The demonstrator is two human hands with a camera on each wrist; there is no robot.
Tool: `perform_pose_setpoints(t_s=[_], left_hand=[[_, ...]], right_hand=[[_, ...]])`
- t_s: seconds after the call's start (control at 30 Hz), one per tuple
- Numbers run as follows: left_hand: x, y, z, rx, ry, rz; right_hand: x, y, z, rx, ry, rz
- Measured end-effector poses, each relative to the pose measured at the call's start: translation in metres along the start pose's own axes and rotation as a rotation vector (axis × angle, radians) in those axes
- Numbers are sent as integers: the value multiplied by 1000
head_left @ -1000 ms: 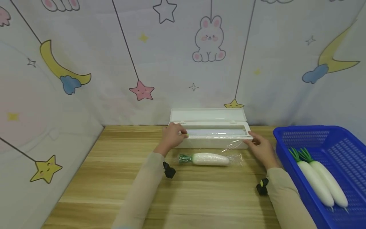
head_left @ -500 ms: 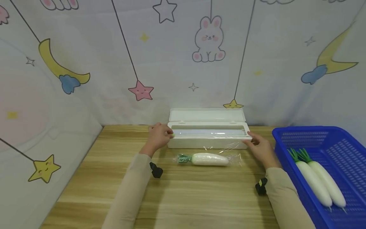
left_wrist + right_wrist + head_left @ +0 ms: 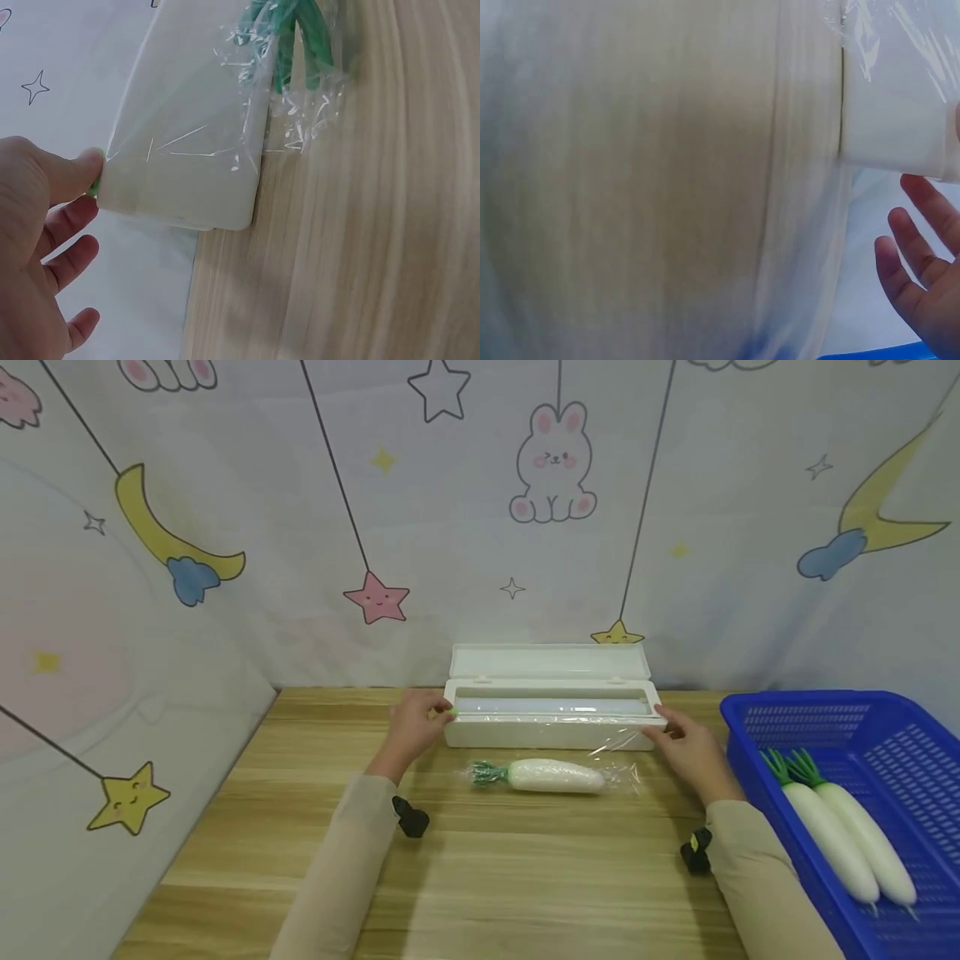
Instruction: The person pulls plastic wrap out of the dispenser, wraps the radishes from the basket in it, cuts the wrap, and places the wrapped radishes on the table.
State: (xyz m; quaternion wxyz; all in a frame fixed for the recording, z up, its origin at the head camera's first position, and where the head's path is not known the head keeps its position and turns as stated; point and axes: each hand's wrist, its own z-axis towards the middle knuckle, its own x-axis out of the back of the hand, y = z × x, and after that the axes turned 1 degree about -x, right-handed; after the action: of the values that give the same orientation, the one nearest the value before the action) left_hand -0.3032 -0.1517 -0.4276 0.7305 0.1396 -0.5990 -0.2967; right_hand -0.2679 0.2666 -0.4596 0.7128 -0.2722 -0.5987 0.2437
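The hands are well apart, one at each end of the white wrap box (image 3: 551, 734). The left hand (image 3: 414, 720) pinches a green tab (image 3: 94, 187) at the left end of the rim, while the right hand (image 3: 693, 753) grips the opposite end of the box, thumb on the front. Clear film (image 3: 617, 740) hangs over the front wall towards the wrapped radish (image 3: 557, 776), which lies on the surface (image 3: 540, 885) just in front of the box.

The step looks like slitting the film along the rim with the tab. To do it well, brace the right end so that the box neither slides nor turns, have the film flat and taut across the rim, and run the tab from end to end in one even, lightly pressed stroke. Whether the cut is through, I cannot tell; lifting the film gently would show it, while a hard tug could drag the radish or crumple the edge.

The radish lies flat, its long axis running left to right, nearly parallel to the box's front. Its green leaves (image 3: 487, 773) point left and its root end points right, with loose film bunched beyond both
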Motion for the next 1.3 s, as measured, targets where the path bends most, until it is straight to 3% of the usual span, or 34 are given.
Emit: perform_pose_setpoints(t_s=[0.17, 0.33, 0.43, 0.53, 0.67, 0.8, 0.93, 1.3], left_hand=[[-4, 1, -7, 42, 64, -133], [-12, -1, -17, 202, 170, -406], [-17, -1, -25, 337, 206, -511], [-22, 2, -30, 439, 191, -562], [-27, 6, -34, 519, 178, -653], [-32, 8, -35, 572, 196, -781], [-37, 11, -35, 588, 213, -885], [-38, 19, -30, 609, 204, -971]], right_hand=[[2, 0, -1, 45, -21, -26], [2, -2, -7, 55, 8, 31], [-1, -6, -13, -9, 78, 94], [-4, -12, -19, -111, 143, 152], [-5, -17, -21, -230, 117, 321], [-8, -23, -22, -308, 88, 490], [-13, -29, -23, -329, 103, 553], [-12, -46, -19, -433, 54, 647]])
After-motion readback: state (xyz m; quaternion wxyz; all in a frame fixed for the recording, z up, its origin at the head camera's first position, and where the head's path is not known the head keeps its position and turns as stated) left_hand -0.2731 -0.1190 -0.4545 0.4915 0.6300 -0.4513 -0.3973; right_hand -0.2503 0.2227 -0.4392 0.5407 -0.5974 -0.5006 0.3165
